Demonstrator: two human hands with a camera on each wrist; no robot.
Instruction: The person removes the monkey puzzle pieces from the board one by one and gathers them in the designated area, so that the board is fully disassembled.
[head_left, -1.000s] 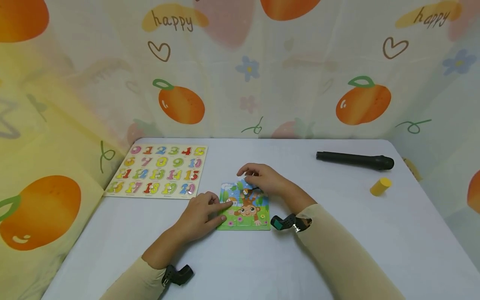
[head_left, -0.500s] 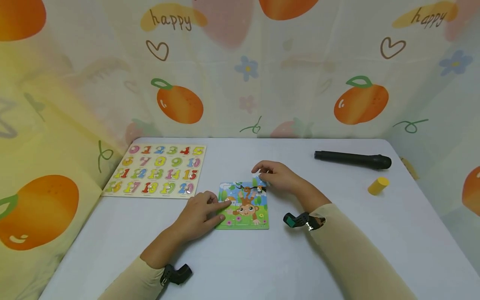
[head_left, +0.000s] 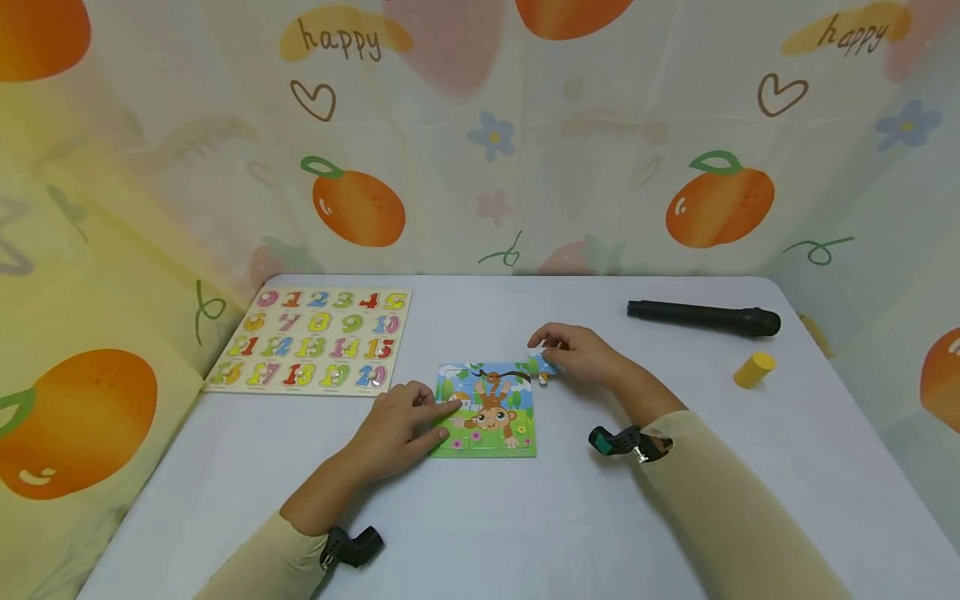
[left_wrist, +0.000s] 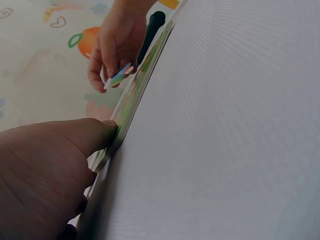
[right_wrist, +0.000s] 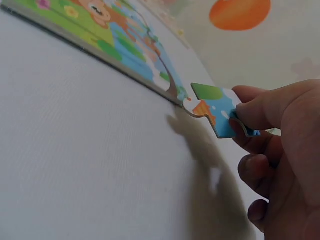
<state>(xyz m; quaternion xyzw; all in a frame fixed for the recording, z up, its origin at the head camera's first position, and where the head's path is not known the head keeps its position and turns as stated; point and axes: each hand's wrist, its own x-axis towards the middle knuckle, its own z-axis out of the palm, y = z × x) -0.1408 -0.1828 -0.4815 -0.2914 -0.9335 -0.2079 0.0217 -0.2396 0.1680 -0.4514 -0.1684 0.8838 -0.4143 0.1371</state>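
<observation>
A small square jigsaw puzzle (head_left: 493, 421) with a monkey picture lies at the middle of the table. My left hand (head_left: 397, 429) rests on its left side, index finger and thumb stretched onto the board; in the left wrist view the thumb (left_wrist: 102, 132) presses at the board's edge. Just past the puzzle's upper right corner, my right hand (head_left: 581, 354) pinches a jigsaw piece (right_wrist: 212, 107) between thumb and fingers. That piece is blue, white and green with an orange-and-white detail, and it is held above the table, its rounded tab toward the puzzle corner.
A number board (head_left: 322, 342) with colourful digits lies at the back left. Toward the back right are a black microphone (head_left: 701, 318) and a yellow cylinder (head_left: 753, 370). A fruit-patterned cloth (head_left: 450, 192) hangs behind the white table (head_left: 525, 533).
My right hand has drawn the jigsaw piece from over the puzzle's top edge to the right, beyond its upper right corner. The left hand stays in place on the puzzle.
</observation>
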